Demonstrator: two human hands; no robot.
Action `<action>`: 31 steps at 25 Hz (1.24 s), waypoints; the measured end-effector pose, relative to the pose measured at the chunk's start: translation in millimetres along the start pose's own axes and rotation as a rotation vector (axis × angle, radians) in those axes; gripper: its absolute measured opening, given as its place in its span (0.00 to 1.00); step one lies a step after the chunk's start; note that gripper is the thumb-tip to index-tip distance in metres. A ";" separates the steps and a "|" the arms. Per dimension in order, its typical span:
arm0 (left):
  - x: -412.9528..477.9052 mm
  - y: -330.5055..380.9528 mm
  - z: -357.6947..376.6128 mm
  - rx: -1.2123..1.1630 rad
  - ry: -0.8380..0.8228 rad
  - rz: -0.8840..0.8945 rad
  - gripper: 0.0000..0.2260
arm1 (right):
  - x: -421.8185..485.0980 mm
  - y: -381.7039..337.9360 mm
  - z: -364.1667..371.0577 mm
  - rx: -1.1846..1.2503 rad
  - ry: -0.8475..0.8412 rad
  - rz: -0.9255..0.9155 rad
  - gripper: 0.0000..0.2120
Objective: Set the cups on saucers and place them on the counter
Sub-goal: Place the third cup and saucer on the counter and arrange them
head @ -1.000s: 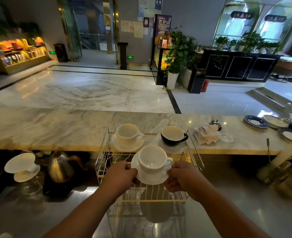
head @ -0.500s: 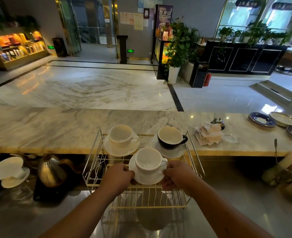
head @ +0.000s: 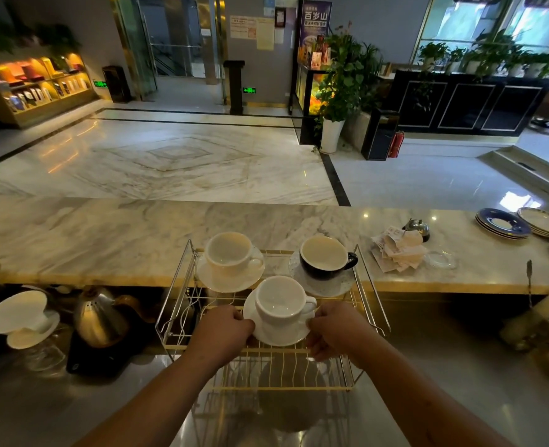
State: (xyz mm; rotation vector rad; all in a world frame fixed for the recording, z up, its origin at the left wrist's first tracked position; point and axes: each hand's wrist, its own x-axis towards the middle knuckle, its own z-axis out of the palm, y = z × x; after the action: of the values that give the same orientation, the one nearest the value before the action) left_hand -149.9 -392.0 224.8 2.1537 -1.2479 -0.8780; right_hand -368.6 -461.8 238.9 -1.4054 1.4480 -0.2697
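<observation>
A white cup (head: pixel 280 299) stands on a white saucer (head: pixel 278 335) that I hold above a gold wire rack (head: pixel 266 366). My left hand (head: pixel 221 332) grips the saucer's left rim and my right hand (head: pixel 334 330) grips its right rim, below the cup's handle. On the marble counter (head: pixel 105 240) behind it stand two more sets: a white cup (head: pixel 231 253) on a white saucer (head: pixel 215 279), and a black cup (head: pixel 326 258) with a cream inside on a pale saucer (head: pixel 337 285).
A metal kettle (head: pixel 100 317) and a white dripper (head: pixel 20 317) stand on the lower shelf at left. On the counter at right lie crumpled receipts (head: pixel 398 250), a small bell (head: pixel 416 227), a glass lid (head: pixel 440 259) and stacked plates (head: pixel 503 224).
The held cup and saucer have shifted slightly forward and lower in view toward the counter's edge, both hands keeping their grip. The view has tilted a little.
</observation>
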 end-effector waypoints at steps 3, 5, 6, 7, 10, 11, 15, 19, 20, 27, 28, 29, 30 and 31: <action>-7.3 -2.0 -1.0 0.099 0.053 0.059 0.06 | -5.8 6.2 0.8 -0.207 0.123 -0.120 0.06; -17.0 -8.1 -1.3 0.185 0.185 0.149 0.08 | -15.4 16.5 2.8 -0.349 0.309 -0.300 0.04; -24.0 -13.1 -1.0 0.216 0.255 0.228 0.08 | -20.9 24.0 3.9 -0.429 0.387 -0.416 0.03; -32.5 -18.8 1.0 0.254 0.309 0.328 0.09 | -26.0 32.6 4.8 -0.518 0.429 -0.524 0.07; -55.1 -37.0 15.1 0.428 0.288 0.557 0.20 | -33.9 59.4 7.4 -0.692 0.336 -0.705 0.20; -59.2 -41.7 20.5 0.476 0.244 0.584 0.24 | -35.0 64.7 9.0 -0.725 0.274 -0.712 0.23; -64.0 -50.8 35.4 0.565 0.066 0.552 0.29 | -34.9 74.4 14.4 -0.879 0.120 -0.762 0.29; -70.3 -47.7 40.7 0.599 0.067 0.517 0.28 | -35.0 79.7 12.1 -0.922 0.076 -0.780 0.31; -70.4 -47.3 40.8 0.600 0.077 0.517 0.28 | -34.0 79.7 11.9 -0.921 0.071 -0.783 0.31; -71.5 -36.7 38.6 0.603 0.103 0.494 0.29 | -27.9 77.2 12.4 -0.879 0.068 -0.794 0.33; -71.2 -35.6 38.2 0.603 0.103 0.492 0.30 | -27.6 76.9 12.1 -0.873 0.065 -0.794 0.33; -71.0 -34.9 37.7 0.609 0.100 0.488 0.30 | -27.5 76.3 11.6 -0.865 0.062 -0.796 0.34; -70.4 -34.2 37.3 0.620 0.091 0.480 0.30 | -27.9 75.1 10.9 -0.860 0.056 -0.795 0.34; -70.1 -34.2 37.1 0.629 0.082 0.476 0.30 | -28.4 73.8 9.9 -0.858 0.050 -0.793 0.34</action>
State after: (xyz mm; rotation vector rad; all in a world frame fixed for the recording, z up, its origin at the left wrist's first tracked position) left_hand -184.1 -318.0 196.2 2.1294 -2.0775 -0.2029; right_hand -411.7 -412.5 193.4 -2.6710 0.9886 -0.1706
